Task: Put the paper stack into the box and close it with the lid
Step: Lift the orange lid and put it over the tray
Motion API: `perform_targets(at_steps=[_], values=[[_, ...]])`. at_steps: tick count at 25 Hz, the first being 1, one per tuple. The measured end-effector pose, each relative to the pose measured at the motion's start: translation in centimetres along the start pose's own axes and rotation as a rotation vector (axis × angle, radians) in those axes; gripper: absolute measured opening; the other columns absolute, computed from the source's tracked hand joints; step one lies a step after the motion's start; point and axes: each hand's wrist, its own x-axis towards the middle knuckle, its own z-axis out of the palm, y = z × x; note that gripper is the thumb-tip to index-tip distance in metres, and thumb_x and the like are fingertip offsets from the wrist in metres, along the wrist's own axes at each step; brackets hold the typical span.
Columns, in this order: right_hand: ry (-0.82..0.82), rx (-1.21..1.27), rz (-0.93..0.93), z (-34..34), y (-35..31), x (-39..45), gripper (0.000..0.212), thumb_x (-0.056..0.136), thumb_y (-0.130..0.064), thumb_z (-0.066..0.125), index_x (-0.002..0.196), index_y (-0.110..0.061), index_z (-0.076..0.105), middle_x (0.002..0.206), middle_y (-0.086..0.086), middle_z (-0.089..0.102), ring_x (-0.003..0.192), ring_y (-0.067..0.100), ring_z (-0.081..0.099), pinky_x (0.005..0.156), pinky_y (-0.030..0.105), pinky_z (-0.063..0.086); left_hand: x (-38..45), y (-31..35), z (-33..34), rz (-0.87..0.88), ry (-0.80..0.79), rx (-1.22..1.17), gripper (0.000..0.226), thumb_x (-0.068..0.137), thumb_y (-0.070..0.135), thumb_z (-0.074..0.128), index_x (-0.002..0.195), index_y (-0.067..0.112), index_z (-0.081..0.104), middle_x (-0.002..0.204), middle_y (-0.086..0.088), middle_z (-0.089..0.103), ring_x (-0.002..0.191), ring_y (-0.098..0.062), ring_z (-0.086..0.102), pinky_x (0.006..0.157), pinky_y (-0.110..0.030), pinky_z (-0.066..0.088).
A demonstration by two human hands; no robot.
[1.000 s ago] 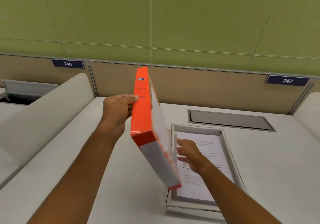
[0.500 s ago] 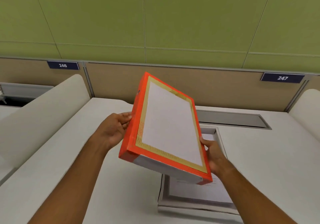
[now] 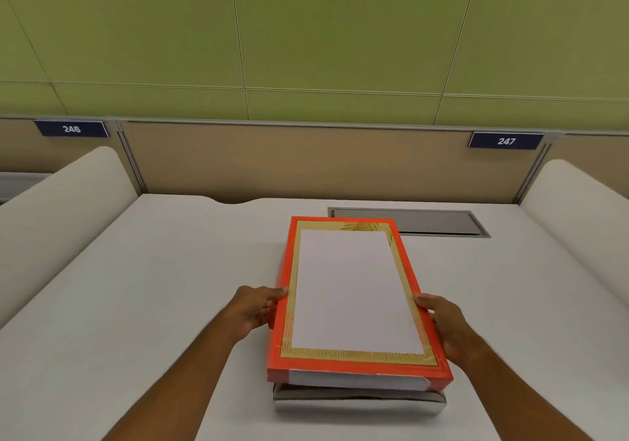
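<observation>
The orange lid (image 3: 354, 297), with a white centre panel and a gold border, lies nearly flat over the white box (image 3: 357, 401). Only the box's near wall shows below the lid's front edge. The paper stack is hidden under the lid. My left hand (image 3: 255, 311) grips the lid's left edge, thumb on top. My right hand (image 3: 446, 328) grips the right edge the same way. The lid's near end still stands a little above the box rim.
The box stands on a white desk (image 3: 153, 287) with raised white dividers at the left (image 3: 58, 209) and right (image 3: 578, 209). A grey cable hatch (image 3: 425, 222) is set in the desk behind the box. A tan partition with number plates 246 and 247 closes the back.
The lid went from standing on edge in my left hand to tilted in both hands, and now lies level over the box, covering the paper.
</observation>
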Motion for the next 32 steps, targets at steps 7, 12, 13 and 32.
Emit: perform_targets(at_steps=[7,12,13,32], values=[[0.021,-0.128,0.05,-0.5,1.8,-0.3,0.03,0.097,-0.033,0.051,0.114,-0.009,0.059,0.107,0.018,0.07,0.092,0.041,0.069,0.081,0.049,0.057,0.5,-2.4,0.5,-0.069,0.023,0.062,0.031,0.081,0.016,0.075,0.099,-0.008,0.067,0.075,-0.016,0.074,0.063,-0.026,0.07,0.071,-0.042,0.06],[0.01,-0.263,0.083,-0.6,1.3,-0.2,0.026,0.097,-0.033,0.05,0.111,-0.013,0.056,0.106,0.014,0.067,0.093,0.035,0.066,0.079,0.047,0.055,0.4,-2.6,0.7,-0.112,0.019,0.07,0.03,0.083,0.016,0.073,0.101,-0.007,0.066,0.089,-0.021,0.074,0.077,-0.032,0.072,0.078,-0.045,0.06],[0.008,-0.294,0.093,-0.6,1.1,-0.1,0.026,0.097,-0.033,0.051,0.112,-0.012,0.056,0.106,0.015,0.066,0.093,0.034,0.066,0.077,0.045,0.055,0.4,-2.6,0.7,-0.121,0.02,0.081,0.03,0.083,0.016,0.073,0.102,-0.006,0.065,0.09,-0.021,0.074,0.078,-0.032,0.072,0.075,-0.044,0.06],[0.214,-0.46,-0.041,-0.7,-0.7,3.9,0.018,0.082,-0.009,0.074,0.08,0.008,0.071,0.086,0.021,0.075,0.082,0.039,0.074,0.079,0.048,0.061,3.1,-1.5,2.6,0.015,0.382,0.381,0.016,0.075,0.013,0.08,0.077,0.001,0.07,0.082,-0.013,0.075,0.06,-0.022,0.074,0.065,-0.032,0.062]])
